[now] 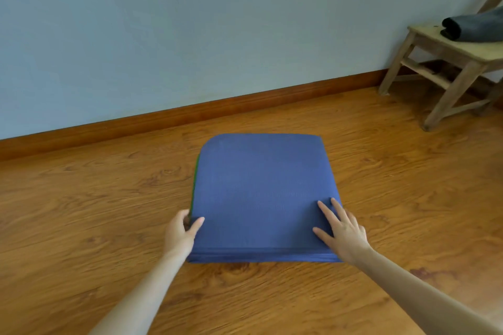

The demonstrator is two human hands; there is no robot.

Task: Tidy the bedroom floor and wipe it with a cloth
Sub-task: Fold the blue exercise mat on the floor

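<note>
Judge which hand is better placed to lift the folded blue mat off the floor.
Probably left: the left hand already grips the folded blue mat at its near left edge, while the right hand only rests flat on top.

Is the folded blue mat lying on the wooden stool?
No, the folded blue mat lies on the wooden floor, while the wooden stool at the right carries only a dark rolled cloth.

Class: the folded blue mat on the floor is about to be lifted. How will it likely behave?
The folded blue mat shows rounded folds and stacked layers, so it is probably soft and may sag or unfold unless supported on both sides. The left hand grips its edge; the right hand lies flat on top. It seems unlikely to roll.
</note>
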